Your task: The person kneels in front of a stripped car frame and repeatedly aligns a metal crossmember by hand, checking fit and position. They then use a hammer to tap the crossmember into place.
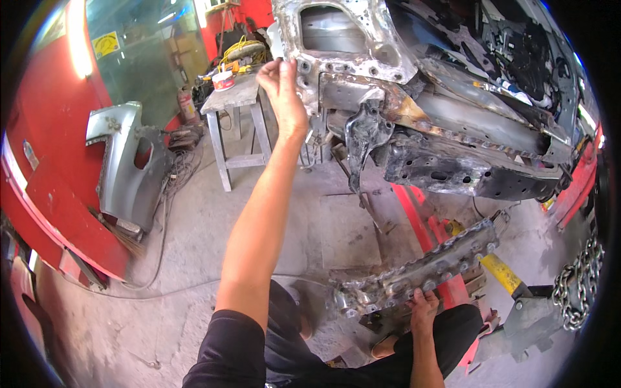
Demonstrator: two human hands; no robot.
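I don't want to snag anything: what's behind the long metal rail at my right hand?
Red metal shows beyond the upper edge of the rail and again below it, beside your right hand. Whatever lies directly behind the rail is covered.

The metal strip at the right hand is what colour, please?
The metal strip is mostly grey; head view.

Two hands (283, 97) (424, 310), one held rail (414, 275), one stool (236, 98), apparently one extinguisher (187, 103).

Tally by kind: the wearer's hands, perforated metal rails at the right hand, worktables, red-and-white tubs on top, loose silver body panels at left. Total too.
Hands (left, right): 2
Perforated metal rail: 1
Worktable: 1
Red-and-white tub: 1
Silver body panel: 1
Total: 6
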